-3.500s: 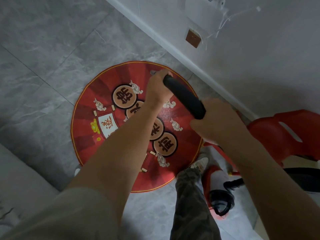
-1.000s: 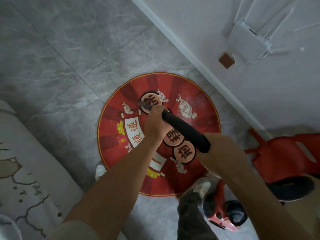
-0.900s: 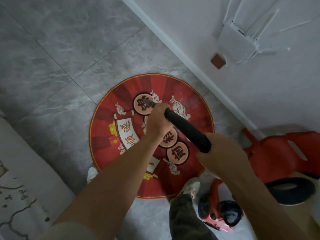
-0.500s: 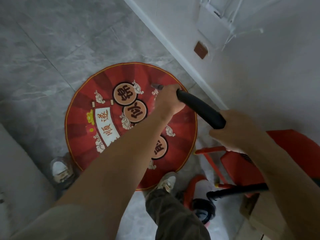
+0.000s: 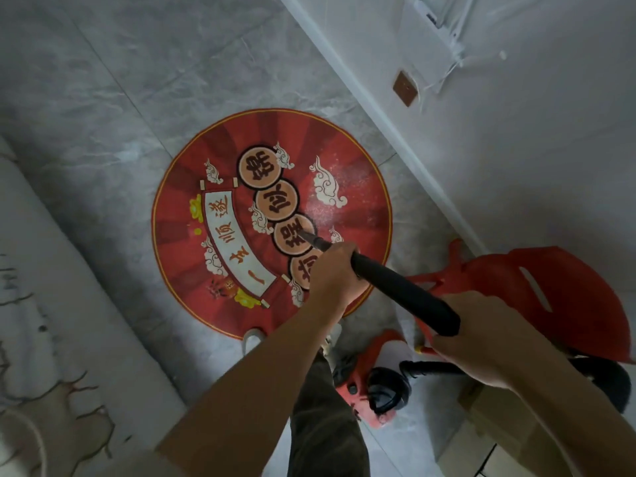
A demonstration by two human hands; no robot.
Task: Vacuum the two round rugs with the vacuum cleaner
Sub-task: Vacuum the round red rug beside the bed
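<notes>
Round red rug (image 5: 275,218) flat beneath black vacuum wand (image 5: 402,290)

Left forearm (image 5: 275,373) enters from 7 o'clock, right forearm (image 5: 568,418) from 4 o'clock. Left grip (image 5: 335,273) curls round the wand (image 5: 402,292) near its front; right grip (image 5: 481,339), at its 4 o'clock, clasps the wand's rear end, knuckles upward.

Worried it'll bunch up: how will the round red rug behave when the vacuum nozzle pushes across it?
The rug lies flat and thin, so it's probably floppy and light. On the smooth tile floor it may slide or wrinkle. Left hand and right hand both grip the black tube, so neither steadies it.
</notes>
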